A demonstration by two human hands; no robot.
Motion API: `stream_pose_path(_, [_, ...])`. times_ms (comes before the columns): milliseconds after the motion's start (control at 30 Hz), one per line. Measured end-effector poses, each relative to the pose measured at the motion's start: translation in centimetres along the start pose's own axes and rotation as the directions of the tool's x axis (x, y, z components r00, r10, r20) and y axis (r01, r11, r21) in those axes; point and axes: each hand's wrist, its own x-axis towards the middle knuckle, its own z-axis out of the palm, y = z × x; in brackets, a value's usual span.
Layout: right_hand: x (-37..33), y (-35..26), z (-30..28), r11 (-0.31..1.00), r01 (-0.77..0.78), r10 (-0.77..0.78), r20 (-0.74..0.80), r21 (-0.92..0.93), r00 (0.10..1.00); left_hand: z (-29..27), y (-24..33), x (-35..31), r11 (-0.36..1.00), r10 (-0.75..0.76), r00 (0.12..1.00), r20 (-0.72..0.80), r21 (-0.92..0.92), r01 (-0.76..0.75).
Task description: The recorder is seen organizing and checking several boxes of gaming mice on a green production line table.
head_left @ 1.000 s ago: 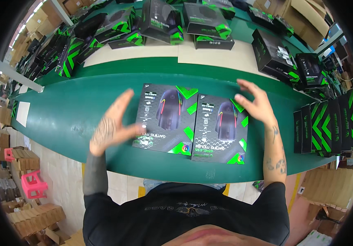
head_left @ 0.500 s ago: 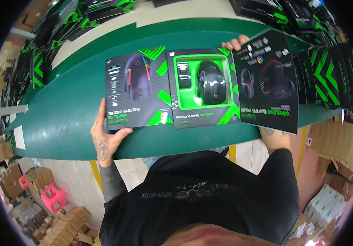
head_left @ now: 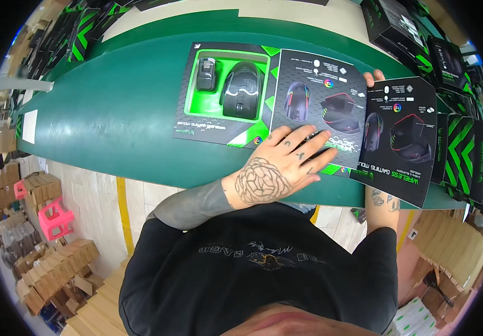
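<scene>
A grey and green mouse box [head_left: 183, 103] lies on the table. Through its green-framed window show a black gaming mouse [head_left: 243, 92] and a smaller black item [head_left: 207, 74]. To the right of the window is a grey printed panel [head_left: 314, 84] with mouse pictures. My left hand [head_left: 275, 168] lies palm down over that panel's lower edge, fingers spread. Farther right a black printed box panel [head_left: 401, 151] stands tilted, partly covering the grey one. My right hand [head_left: 373, 77] grips it by the upper edge; only fingertips show, the rest hidden behind it.
The green table [head_left: 112, 117] curves across the view. Several black and green boxes [head_left: 460, 154] stand at the right, and others [head_left: 393, 33] lie at the far side. A pink stool [head_left: 56, 218] and cardboard boxes [head_left: 56, 269] are on the floor at the left.
The windowed box has shifted left. My left hand has left the outer side of the left panel and moved right onto the grey panel. The black panel in my right hand has moved right and nearer me.
</scene>
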Motion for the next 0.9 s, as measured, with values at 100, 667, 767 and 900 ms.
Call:
stream_pose_path(100, [3.1,-1.0,-2.1,0.996,-0.02,0.017,-0.04,-0.084,0.999,-0.1,-0.3,-0.5,0.995,-0.097,0.986,-0.138,-0.005,0.097])
stream_pose_path(667, [-15.4,0.2,14.2,0.103,-0.208,0.21,-0.183,-0.973,0.961,-7.0,-10.8,-10.3,0.756,-0.566,0.813,0.14,-0.305,0.579])
stream_pose_path(767, [-13.7,-0.4,16.5,-0.025,-0.25,0.345,-0.243,-0.968,0.907,-6.8,-11.3,-11.0,0.805,-0.5,0.859,0.115,-0.304,0.509])
stream_pose_path(900, [-13.5,1.3,13.8,-0.094,0.02,0.035,0.016,-0.995,0.999,-7.6,-13.3,-10.4,0.935,-0.336,0.923,-0.187,-0.183,0.303])
